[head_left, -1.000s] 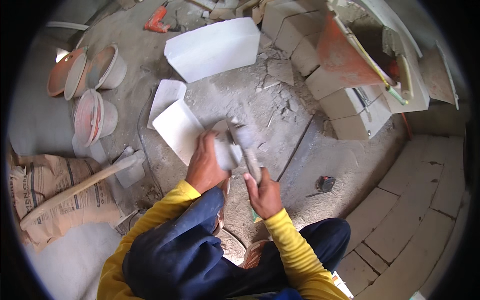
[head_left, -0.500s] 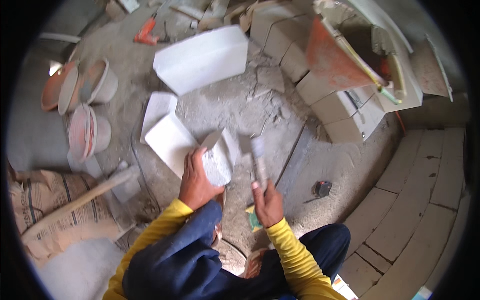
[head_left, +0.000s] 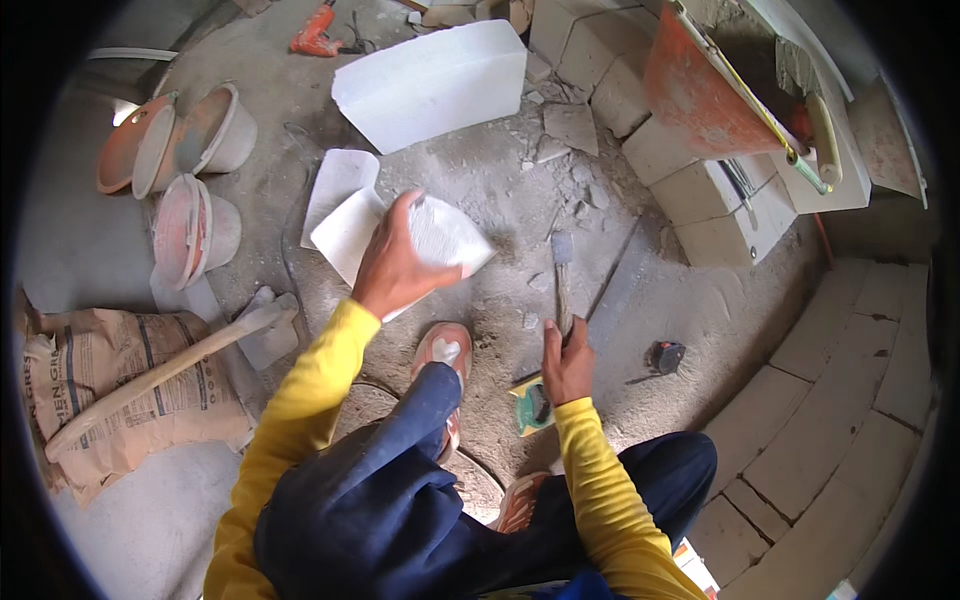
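Note:
My left hand grips a cut piece of white lightweight block, thumb and fingers on opposite sides. It is held tilted over another white block piece, which lies against a further offcut. My right hand is closed round the handle of a wooden-handled tool with a small grey head; its exact kind is unclear. The head points away from me, right of the held block. Just left of my right wrist, a green and yellow object lies on the floor.
A large white block lies ahead, an orange power drill beyond. Buckets, a paper sack and a long-handled tool are left. Right are a tape measure, stacked blocks, an orange tub and block wall.
My left hand has lifted the block piece forward and turned it. My right hand has moved slightly right with the tool. The view has shifted, showing more of my shoe.

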